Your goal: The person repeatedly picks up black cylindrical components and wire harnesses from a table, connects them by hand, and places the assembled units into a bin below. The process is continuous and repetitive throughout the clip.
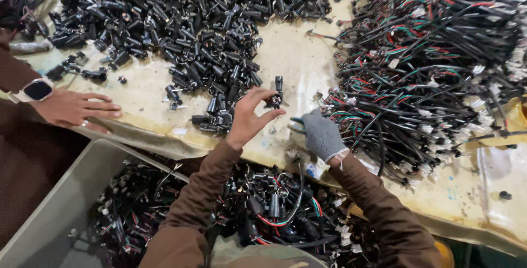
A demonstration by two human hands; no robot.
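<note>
The fingers point(262, 99) of the left hand point(248, 119) are pinched together on a small black plug point(278, 93), which stands upright just above the fingertips, lifted off the surface point(299, 59). The right hand point(321, 134) wears a grey knit glove; its fingers are curled toward the near edge of the wire bundle point(428, 65), and a green wire end shows beside them, though whether they are closed on it cannot be told.

The step in hand looks like a pick-and-match: one plug has been taken from the heap of black plugs point(192, 21) and is held up between the two hands, close to the loose ends of the red, green and black wires. The next move would call for turning the plug so its open end faces a wire end, and for a steady grip from the gloved hand, since the wires lie tangled and one must be drawn out singly.

Below the arms, a grey bin point(60, 207) holds plugs already joined to wires. At the left, another person's hand point(74, 109), with a watch at the wrist, rests flat on the surface.
</note>
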